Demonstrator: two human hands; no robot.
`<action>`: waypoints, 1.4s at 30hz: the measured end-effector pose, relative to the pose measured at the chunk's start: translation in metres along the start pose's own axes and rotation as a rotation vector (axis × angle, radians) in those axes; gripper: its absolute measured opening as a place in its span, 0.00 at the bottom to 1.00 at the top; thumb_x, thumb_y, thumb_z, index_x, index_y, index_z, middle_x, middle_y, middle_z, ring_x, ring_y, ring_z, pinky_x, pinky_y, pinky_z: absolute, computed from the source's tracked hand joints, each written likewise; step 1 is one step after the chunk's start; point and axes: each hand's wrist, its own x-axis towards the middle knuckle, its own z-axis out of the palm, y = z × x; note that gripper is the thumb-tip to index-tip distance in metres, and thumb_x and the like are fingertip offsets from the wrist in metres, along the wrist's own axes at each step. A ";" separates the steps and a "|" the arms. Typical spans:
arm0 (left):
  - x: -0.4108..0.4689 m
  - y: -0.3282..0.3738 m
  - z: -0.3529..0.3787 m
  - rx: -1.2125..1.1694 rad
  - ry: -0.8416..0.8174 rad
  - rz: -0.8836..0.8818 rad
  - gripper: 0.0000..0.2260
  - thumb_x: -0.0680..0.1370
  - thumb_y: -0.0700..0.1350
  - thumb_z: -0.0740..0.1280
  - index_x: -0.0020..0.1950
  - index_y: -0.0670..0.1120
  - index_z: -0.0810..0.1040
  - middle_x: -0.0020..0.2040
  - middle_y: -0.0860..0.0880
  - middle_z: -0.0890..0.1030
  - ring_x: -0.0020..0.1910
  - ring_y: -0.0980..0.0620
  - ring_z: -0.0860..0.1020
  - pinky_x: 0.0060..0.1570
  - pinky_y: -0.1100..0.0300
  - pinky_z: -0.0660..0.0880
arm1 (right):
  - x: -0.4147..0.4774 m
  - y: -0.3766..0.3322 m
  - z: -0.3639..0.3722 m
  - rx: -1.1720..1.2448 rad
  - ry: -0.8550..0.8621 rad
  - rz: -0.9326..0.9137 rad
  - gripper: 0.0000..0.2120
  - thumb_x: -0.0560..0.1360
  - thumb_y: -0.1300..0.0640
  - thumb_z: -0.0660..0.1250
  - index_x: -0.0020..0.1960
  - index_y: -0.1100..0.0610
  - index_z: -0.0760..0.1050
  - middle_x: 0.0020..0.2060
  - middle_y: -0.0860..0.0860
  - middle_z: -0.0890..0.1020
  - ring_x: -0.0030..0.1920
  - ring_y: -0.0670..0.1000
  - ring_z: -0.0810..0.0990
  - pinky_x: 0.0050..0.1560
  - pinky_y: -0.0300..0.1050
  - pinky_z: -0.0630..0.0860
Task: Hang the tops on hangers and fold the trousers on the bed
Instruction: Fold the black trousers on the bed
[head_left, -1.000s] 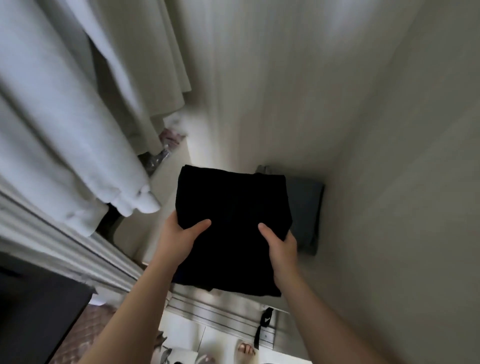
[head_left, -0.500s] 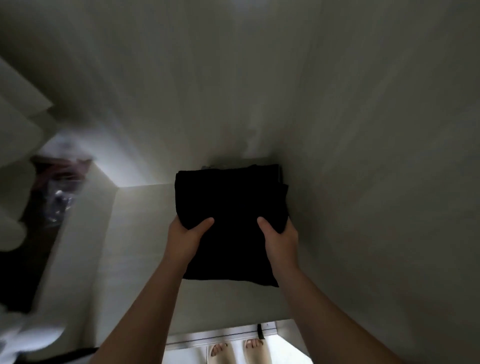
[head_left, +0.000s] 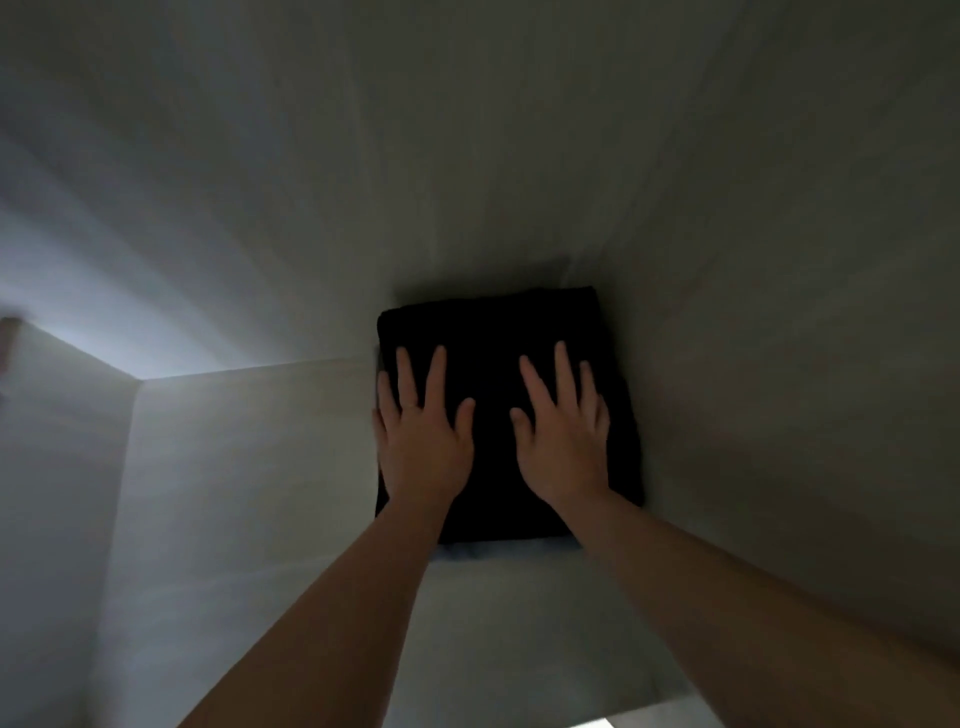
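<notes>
Both flat, fingers straight — left hand, right hand press folded black trousers; long axis points away.

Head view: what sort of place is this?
Probably inside a wardrobe or closet compartment. A pale back wall and right wall box in a flat shelf, dimly lit. A folded black garment lies in its right corner, left hand and right hand flat on it.

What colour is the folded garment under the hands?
The folded garment is plain black, no visible pattern; head view.
</notes>
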 end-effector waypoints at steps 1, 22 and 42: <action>0.007 -0.007 0.012 0.025 -0.045 -0.018 0.29 0.83 0.62 0.53 0.82 0.61 0.46 0.84 0.47 0.45 0.81 0.39 0.47 0.76 0.38 0.56 | 0.005 0.003 0.016 -0.033 -0.027 -0.001 0.29 0.82 0.44 0.55 0.81 0.42 0.51 0.82 0.51 0.47 0.80 0.60 0.49 0.75 0.66 0.55; 0.031 -0.027 0.030 0.170 -0.266 -0.023 0.35 0.83 0.61 0.55 0.80 0.62 0.33 0.81 0.49 0.32 0.81 0.41 0.39 0.77 0.38 0.48 | 0.035 0.025 0.044 -0.187 -0.356 -0.033 0.37 0.82 0.39 0.52 0.81 0.45 0.34 0.79 0.52 0.32 0.80 0.60 0.36 0.78 0.64 0.44; -0.286 -0.039 -0.117 -0.451 -0.154 -0.421 0.19 0.82 0.54 0.65 0.72 0.52 0.73 0.68 0.48 0.78 0.65 0.48 0.76 0.61 0.61 0.69 | -0.209 -0.059 -0.071 0.266 -0.616 -0.180 0.28 0.82 0.41 0.57 0.80 0.43 0.56 0.81 0.45 0.54 0.80 0.51 0.53 0.78 0.53 0.53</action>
